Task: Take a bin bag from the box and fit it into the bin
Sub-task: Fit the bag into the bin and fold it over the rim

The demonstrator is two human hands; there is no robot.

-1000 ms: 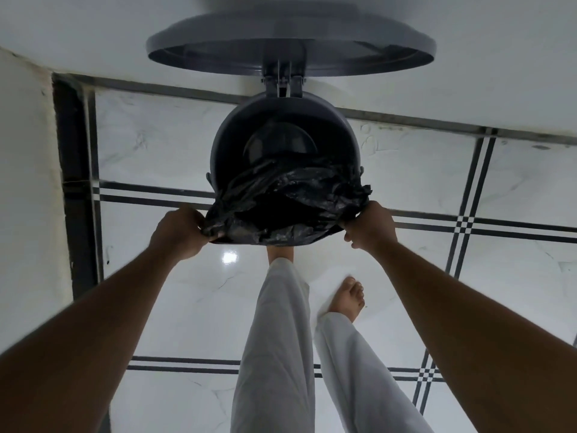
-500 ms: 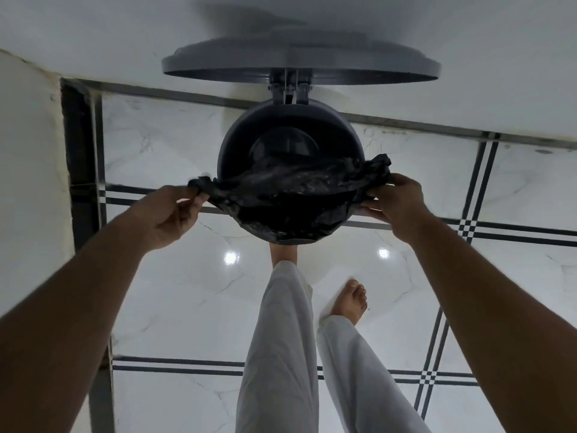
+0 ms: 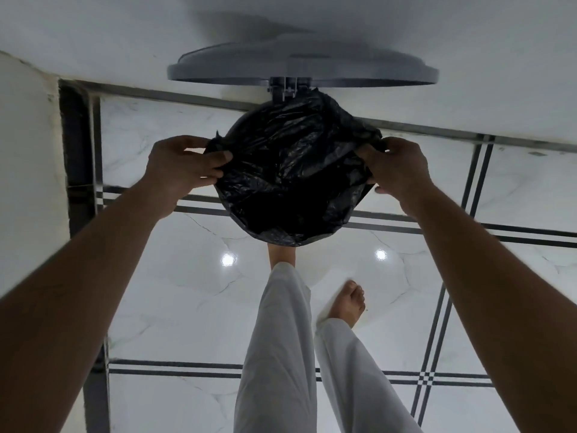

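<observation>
A round grey pedal bin stands on the floor against the wall, its lid (image 3: 299,65) hinged upright. The crumpled black bin bag (image 3: 293,170) is spread over the bin's mouth and hides almost all of the rim. My left hand (image 3: 184,165) pinches the bag's edge at the bin's left side. My right hand (image 3: 398,165) grips the bag's edge at the right side. The bag's far edge reaches up to the lid hinge (image 3: 285,89). No box is in view.
A white wall (image 3: 125,35) runs behind the bin, and another wall (image 3: 25,157) is at the left. The floor is glossy white tile (image 3: 187,292) with dark lines. One foot (image 3: 281,253) is at the bin's base; the other foot (image 3: 349,303) is to its right.
Both hands have gone from the near rim up along the sides, pulling the bag edge farther back. The bag now covers the whole opening, and the bin's inside no longer shows.
</observation>
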